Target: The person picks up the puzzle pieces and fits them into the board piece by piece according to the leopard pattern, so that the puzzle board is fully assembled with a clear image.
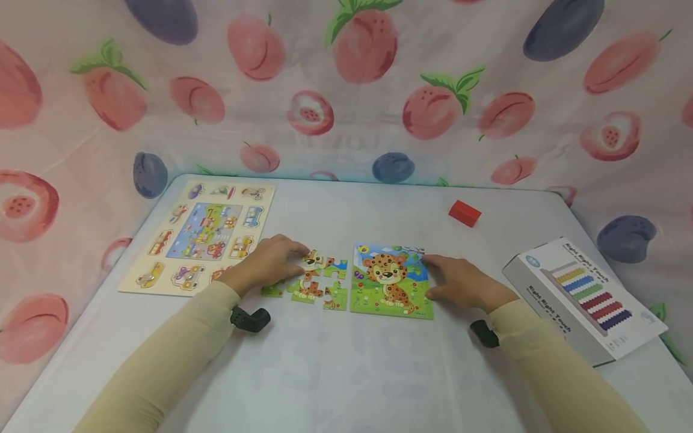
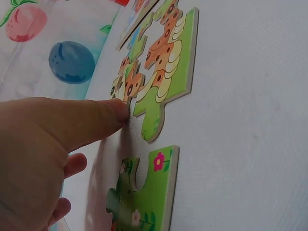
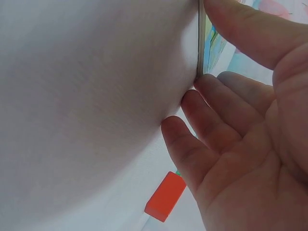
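Observation:
Several leopard puzzle pieces lie apart or partly joined on the table. My left hand pinches a leopard puzzle piece at the upper left of this group. In the left wrist view, the thumb meets that piece's edge and the index finger is hidden. Below it lies a green flowered piece. Just right of the pieces is a finished leopard picture board, flat on the table. My right hand rests at its right edge, fingers loosely extended; its thumb is beside the board's edge.
At the left lies a wooden vehicle puzzle board. Toward the back right sits a red block. A white box with coloured strips printed on it stands beyond my right forearm. Fruit-patterned cloth hangs behind the white table.

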Available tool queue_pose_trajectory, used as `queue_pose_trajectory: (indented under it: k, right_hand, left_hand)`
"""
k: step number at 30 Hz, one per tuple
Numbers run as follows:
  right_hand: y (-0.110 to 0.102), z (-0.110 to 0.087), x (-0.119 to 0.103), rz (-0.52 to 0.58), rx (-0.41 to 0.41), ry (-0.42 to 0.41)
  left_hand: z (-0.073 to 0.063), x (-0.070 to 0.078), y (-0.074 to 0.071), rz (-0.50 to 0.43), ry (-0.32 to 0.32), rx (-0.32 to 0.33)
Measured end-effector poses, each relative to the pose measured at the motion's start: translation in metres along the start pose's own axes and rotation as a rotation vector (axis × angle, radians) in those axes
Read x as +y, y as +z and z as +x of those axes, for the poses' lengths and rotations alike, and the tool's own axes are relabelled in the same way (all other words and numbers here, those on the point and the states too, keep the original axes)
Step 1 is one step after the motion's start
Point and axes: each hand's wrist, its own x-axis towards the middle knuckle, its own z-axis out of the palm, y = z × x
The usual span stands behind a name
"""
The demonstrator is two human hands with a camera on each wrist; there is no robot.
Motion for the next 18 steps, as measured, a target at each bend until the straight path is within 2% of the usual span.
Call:
queue_pose_trajectory:
  k: [18]
  right_hand:
    - [-0.0004,0.0007,-0.0017,-0.012,-0.005,0.007]
  left_hand:
    - [-0.0023,0.0020,-0.0029,0.000,-0.020,0.019]
